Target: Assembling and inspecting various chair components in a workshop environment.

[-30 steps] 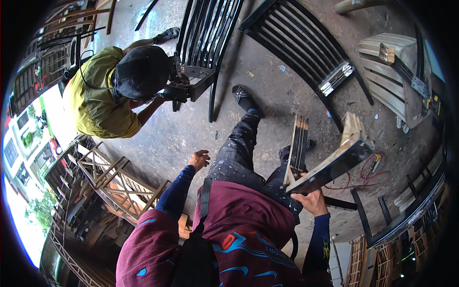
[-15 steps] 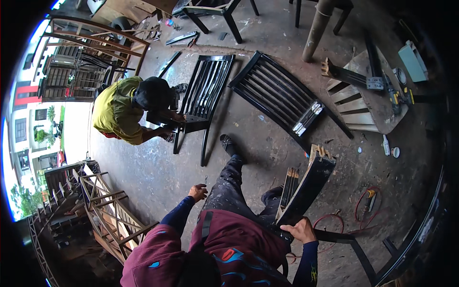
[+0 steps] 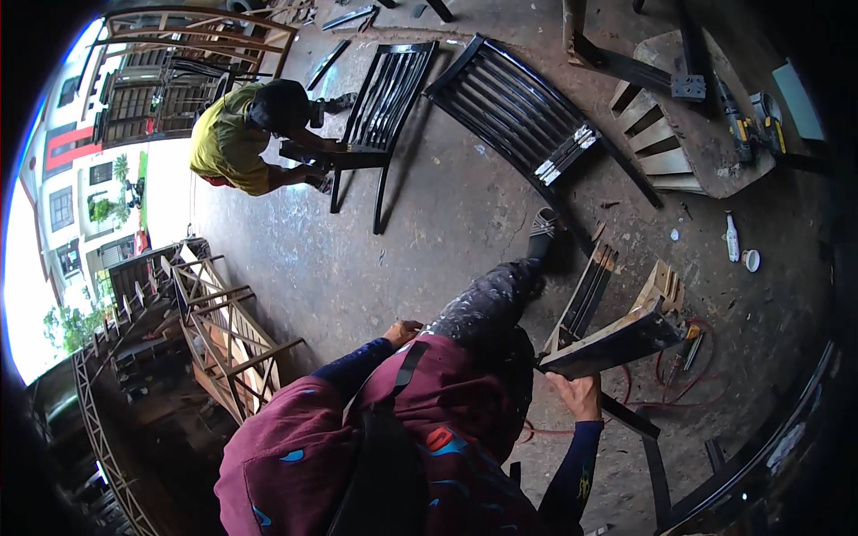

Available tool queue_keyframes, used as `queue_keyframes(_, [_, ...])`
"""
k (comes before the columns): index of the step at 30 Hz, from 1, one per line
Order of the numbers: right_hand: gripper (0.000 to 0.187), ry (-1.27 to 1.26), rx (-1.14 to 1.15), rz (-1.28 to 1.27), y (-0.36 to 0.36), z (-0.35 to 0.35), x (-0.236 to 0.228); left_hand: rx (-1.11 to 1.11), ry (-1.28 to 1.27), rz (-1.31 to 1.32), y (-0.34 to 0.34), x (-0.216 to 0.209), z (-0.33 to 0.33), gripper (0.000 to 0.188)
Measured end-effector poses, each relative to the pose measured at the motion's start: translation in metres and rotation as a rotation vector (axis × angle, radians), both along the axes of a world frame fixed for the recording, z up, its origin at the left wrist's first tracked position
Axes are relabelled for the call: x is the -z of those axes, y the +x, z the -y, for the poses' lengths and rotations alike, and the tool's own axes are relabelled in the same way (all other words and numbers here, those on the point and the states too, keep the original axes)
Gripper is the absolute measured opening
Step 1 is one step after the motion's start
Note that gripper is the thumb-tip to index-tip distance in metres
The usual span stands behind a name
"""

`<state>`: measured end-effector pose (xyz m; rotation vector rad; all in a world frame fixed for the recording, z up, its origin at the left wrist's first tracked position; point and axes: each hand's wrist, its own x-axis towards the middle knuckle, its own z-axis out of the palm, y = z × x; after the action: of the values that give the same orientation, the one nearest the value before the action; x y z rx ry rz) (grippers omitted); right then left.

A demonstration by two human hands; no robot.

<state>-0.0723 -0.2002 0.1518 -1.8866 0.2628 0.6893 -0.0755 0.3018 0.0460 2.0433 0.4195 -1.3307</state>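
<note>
Item: dark flat wooden plank with pale edge [image 3: 617, 341], at 4 o'clock. Your right hand [image 3: 579, 393] has its grip closed round the near end; since a second ago the plank has tipped from steep to nearly level, so you appear to be settling it. Your left hand [image 3: 404, 332] rests on your paint-flecked trouser knee [image 3: 483, 308], holding nothing. Slatted frame piece [image 3: 585, 295] stands just beside it.
</note>
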Motion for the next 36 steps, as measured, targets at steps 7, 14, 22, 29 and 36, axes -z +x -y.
queue_keyframes(7, [0.035,-0.151,-0.265,0.041,0.022,0.095,0.003,0.222,0.180,-0.101,-0.020,0.039,0.075,0.039])
queue_keyframes(14, [0.035,-0.137,-0.186,-0.177,0.006,0.177,-0.015,0.145,-0.001,-0.032,0.061,0.004,0.199,0.047])
queue_keyframes(22, [0.077,-0.069,-0.213,0.006,0.001,0.247,-0.002,-0.207,0.175,-0.174,0.029,-0.021,0.245,0.046])
queue_keyframes(29, [0.077,-0.131,-0.428,0.402,0.016,0.296,-0.027,0.044,0.068,0.013,-0.073,0.025,0.274,0.046])
queue_keyframes(36, [0.028,0.076,-0.147,-0.188,-0.022,0.361,-0.008,-0.213,0.103,0.050,-0.076,0.009,0.317,0.041])
